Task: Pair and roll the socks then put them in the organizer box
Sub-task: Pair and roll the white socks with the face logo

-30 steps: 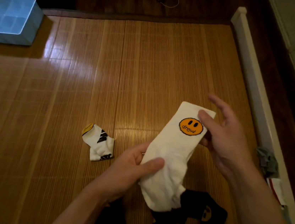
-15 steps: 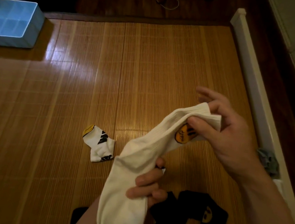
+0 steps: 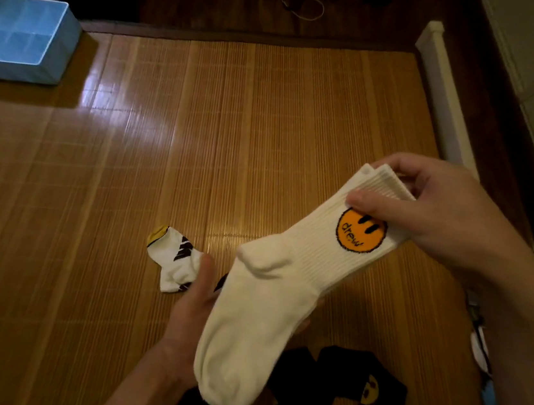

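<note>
organizer box (image 3: 23, 41) far left on mat (image 3: 269, 118), short sock (image 3: 175, 263) centre

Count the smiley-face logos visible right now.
2: the orange smiley on the held white sock; the yellow smiley on the black sock at bottom right. More may be hidden.

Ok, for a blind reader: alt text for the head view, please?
White ribbed crew socks with an orange smiley face are held up: the right hand pinches the cuffs, the left hand supports the foot from beneath. A white ankle sock and black socks lie on the bamboo mat; a light blue organizer box sits far left.
</note>
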`<state>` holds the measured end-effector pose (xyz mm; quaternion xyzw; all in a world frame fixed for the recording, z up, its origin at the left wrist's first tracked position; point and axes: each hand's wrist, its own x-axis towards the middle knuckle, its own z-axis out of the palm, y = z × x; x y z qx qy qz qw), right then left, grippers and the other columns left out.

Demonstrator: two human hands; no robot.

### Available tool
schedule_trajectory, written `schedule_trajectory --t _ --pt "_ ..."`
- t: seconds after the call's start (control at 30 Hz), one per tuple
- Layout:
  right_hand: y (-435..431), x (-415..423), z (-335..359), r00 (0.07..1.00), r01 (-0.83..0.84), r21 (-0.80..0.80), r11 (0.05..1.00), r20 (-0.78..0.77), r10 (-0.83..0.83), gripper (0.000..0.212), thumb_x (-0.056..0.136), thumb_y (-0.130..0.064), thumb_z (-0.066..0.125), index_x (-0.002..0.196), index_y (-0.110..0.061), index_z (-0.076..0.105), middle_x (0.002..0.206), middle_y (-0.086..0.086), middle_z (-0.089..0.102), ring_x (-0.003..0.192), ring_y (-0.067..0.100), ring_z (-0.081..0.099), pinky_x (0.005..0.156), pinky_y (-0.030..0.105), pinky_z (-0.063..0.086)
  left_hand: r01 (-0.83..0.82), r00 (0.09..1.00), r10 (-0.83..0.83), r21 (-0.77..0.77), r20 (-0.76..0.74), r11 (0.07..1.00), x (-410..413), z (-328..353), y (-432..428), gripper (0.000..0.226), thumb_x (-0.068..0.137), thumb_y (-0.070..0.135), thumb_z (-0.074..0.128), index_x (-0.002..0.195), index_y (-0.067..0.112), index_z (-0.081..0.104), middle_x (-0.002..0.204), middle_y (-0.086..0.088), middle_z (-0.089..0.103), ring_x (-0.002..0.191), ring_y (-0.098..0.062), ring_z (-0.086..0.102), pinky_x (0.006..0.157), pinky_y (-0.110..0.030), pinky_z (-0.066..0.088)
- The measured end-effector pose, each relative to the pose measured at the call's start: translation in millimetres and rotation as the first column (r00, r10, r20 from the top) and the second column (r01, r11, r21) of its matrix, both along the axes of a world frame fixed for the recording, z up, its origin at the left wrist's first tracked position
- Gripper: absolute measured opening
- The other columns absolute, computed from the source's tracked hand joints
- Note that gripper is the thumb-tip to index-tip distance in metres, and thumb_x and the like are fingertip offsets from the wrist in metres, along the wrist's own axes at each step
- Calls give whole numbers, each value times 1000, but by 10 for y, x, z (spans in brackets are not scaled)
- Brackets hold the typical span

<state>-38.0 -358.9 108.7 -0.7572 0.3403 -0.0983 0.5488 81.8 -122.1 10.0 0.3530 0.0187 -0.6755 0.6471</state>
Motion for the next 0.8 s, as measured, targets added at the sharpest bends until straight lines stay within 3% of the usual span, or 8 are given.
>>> schedule_trajectory --t 0.07,0.13,0.2,0.27,0.4,0.57,0.67,0.8 --pt "-40 6 -92 997 20 4 1000 -71 -20 21 79 -29 80 97 -20 73 84 -2 78 74 13 76 57 19 58 105 994 -103 39 -36 994 17 -61 14 66 60 48 96 111 11 80 118 -17 75 107 -29 74 86 -37 61" --pt "-68 -11 -260 981 191 214 958 -60 -182 28 79 -43 76 93 -19 78 85 2 78 81 20 76 62 27 61 115 991 -121 107 51 988 -27 -51 4 48 75 35 89 116 14 78 124 -20 72 110 -33 72 88 -40 61" --pt "-27 -39 -456 907 319 683 657 -18 -421 55 80 -64 65 98 -15 81 104 11 77 102 27 72 86 41 60 98 995 -100 115 10 989 -60 -52 -5 37 90 25 70 124 11 73 129 -25 68 113 -39 70 94 -46 59" --pt "96 -95 -712 822 245 929 278 -47 -568 90 75 -82 56 122 -7 71 129 19 67 122 35 62 109 51 44 57 998 -54 122 -23 991 -90 -42 -4 37 89 20 69 125 10 72 128 -24 69 111 -38 71 90 -45 60" --pt "614 -126 -1096 929 39 998 54 -16 -369 101 76 -80 56 142 -3 53 145 23 52 136 40 49 119 55 28 10 997 -1 128 -72 992 -171 -20 -33 41 89 12 68 129 6 68 131 -24 67 114 -36 70 88 -42 60" --pt "827 10 -1155 905 97 983 157 -21 -426 59 94 -42 59 139 -5 56 135 18 62 126 29 60 105 44 47 65 997 -59 138 -49 988 -186 -101 3 36 85 4 66 120 5 74 126 -24 70 106 -35 73 85 -42 61" --pt "828 63 -1140 926 73 946 317 54 -373 37 94 -18 60 129 -4 64 129 19 66 119 30 65 96 41 55 86 992 -72 147 -100 985 -175 -154 54 39 83 2 67 122 5 73 129 -25 68 107 -36 72 85 -44 61" --pt "829 76 -1133 929 200 844 497 -2 -371 36 88 5 64 124 2 64 123 24 68 114 34 67 92 39 59 136 989 -127 117 -76 984 -149 -215 97 43 85 -4 66 127 3 69 134 -26 65 117 -38 68 90 -43 59"
